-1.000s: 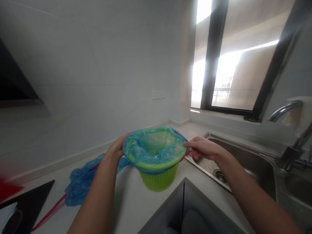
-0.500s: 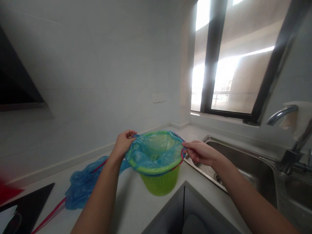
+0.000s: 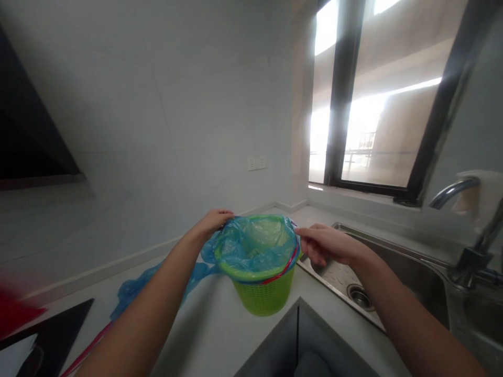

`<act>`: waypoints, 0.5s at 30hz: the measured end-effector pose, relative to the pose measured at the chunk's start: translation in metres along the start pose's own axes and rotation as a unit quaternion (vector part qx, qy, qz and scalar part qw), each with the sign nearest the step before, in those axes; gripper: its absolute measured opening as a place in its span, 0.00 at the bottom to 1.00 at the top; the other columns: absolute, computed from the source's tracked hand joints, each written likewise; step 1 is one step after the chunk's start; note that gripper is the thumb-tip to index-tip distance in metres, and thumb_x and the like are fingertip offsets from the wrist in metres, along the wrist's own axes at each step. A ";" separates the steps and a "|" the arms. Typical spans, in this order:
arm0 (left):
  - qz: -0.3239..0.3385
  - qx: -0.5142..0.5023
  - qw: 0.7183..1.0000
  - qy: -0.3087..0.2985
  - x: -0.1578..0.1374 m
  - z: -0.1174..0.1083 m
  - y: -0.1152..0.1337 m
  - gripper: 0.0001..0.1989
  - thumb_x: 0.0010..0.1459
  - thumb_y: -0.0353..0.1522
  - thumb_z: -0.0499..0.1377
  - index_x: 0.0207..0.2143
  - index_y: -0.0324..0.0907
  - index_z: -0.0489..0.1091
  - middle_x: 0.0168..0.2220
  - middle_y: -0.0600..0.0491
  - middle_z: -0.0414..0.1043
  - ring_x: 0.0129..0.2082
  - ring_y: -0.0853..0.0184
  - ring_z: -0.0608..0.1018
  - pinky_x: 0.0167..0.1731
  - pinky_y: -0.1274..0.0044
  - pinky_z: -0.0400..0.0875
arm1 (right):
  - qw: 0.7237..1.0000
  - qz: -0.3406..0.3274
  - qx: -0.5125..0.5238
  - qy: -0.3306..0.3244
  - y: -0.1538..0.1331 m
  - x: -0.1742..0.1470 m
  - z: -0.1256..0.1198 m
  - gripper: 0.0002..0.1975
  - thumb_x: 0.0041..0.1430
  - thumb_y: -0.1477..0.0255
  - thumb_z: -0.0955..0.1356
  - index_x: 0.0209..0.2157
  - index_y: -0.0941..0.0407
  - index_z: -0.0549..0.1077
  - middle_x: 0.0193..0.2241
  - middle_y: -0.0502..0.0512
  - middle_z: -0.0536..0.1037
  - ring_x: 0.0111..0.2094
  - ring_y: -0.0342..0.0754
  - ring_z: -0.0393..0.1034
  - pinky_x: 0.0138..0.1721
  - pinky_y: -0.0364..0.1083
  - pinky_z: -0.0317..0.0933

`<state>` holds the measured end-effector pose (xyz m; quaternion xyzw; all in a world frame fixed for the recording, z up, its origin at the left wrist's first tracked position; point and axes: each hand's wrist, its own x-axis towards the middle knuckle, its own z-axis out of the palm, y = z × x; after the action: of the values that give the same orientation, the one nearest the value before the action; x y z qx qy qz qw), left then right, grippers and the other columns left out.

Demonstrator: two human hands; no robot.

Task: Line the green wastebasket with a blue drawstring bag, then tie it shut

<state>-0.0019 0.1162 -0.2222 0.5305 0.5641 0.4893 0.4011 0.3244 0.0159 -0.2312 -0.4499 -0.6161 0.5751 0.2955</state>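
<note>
A green perforated plastic basket (image 3: 265, 299) stands upright on the counter, lined with a thin blue drawstring garbage bag (image 3: 240, 250). The bag's edge is folded over the rim, and its red drawstring (image 3: 283, 271) runs round the front right. My left hand (image 3: 215, 222) is closed on the bag's edge at the back left of the rim, fingertips partly hidden. At the right side of the rim, my right hand (image 3: 324, 244) pinches the bag's edge. More crumpled blue plastic (image 3: 135, 287) lies left of the basket, partly behind my left forearm; whether it joins the bag I cannot tell.
To the right is a steel sink (image 3: 416, 267) with a faucet (image 3: 456, 191) and a cloth (image 3: 485, 196) over it. A black cooktop (image 3: 58, 335) sits at the lower left, near a blurred red thing (image 3: 18, 309). The counter's inner corner (image 3: 301, 302) points toward the basket.
My left hand has moved right and slightly back along the rim. The bag's right edge now lies closer against the basket. The view has shifted slightly.
</note>
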 end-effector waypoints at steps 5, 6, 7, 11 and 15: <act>-0.043 -0.091 0.992 0.076 -0.046 -0.026 -0.021 0.13 0.47 0.33 0.62 0.36 0.37 0.72 0.35 0.44 0.76 0.31 0.64 0.77 0.30 0.76 0.71 | 0.975 -0.028 -0.077 0.205 -0.021 0.069 -0.035 0.16 0.69 0.68 0.64 0.27 0.59 0.70 0.18 0.51 0.73 0.17 0.38 0.64 0.20 0.37 0.58; -0.073 -0.120 0.986 0.086 -0.060 -0.030 -0.030 0.12 0.47 0.31 0.61 0.36 0.37 0.72 0.35 0.44 0.76 0.30 0.64 0.77 0.29 0.76 0.71 | 0.977 -0.013 -0.079 0.195 -0.022 0.085 -0.038 0.14 0.68 0.69 0.64 0.28 0.59 0.71 0.19 0.51 0.73 0.18 0.38 0.64 0.21 0.38 0.60; -0.114 -0.151 0.978 0.089 -0.076 -0.032 -0.038 0.12 0.47 0.30 0.61 0.36 0.36 0.72 0.34 0.45 0.75 0.29 0.64 0.76 0.28 0.76 0.71 | 0.981 0.007 -0.080 0.176 -0.021 0.099 -0.039 0.13 0.68 0.70 0.64 0.29 0.60 0.71 0.19 0.51 0.73 0.18 0.39 0.65 0.23 0.38 0.62; -0.219 -0.218 0.950 0.041 -0.140 -0.024 -0.065 0.09 0.48 0.31 0.64 0.34 0.38 0.75 0.40 0.43 0.76 0.33 0.63 0.78 0.28 0.75 0.73 | 0.993 0.069 -0.066 0.072 -0.016 0.131 -0.029 0.10 0.66 0.74 0.64 0.30 0.61 0.73 0.21 0.55 0.76 0.23 0.45 0.72 0.30 0.44 0.71; -0.197 -0.234 0.952 0.019 -0.179 0.002 -0.067 0.11 0.49 0.33 0.68 0.35 0.40 0.76 0.45 0.44 0.75 0.35 0.64 0.78 0.27 0.77 0.72 | 0.996 0.063 -0.053 0.038 -0.015 0.134 -0.022 0.05 0.61 0.77 0.67 0.30 0.60 0.74 0.22 0.58 0.79 0.27 0.50 0.76 0.32 0.45 0.73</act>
<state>0.0072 -0.0581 -0.3000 0.2905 0.5346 0.5287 0.5918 0.2842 0.1467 -0.2335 -0.5243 -0.6046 0.5415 0.2575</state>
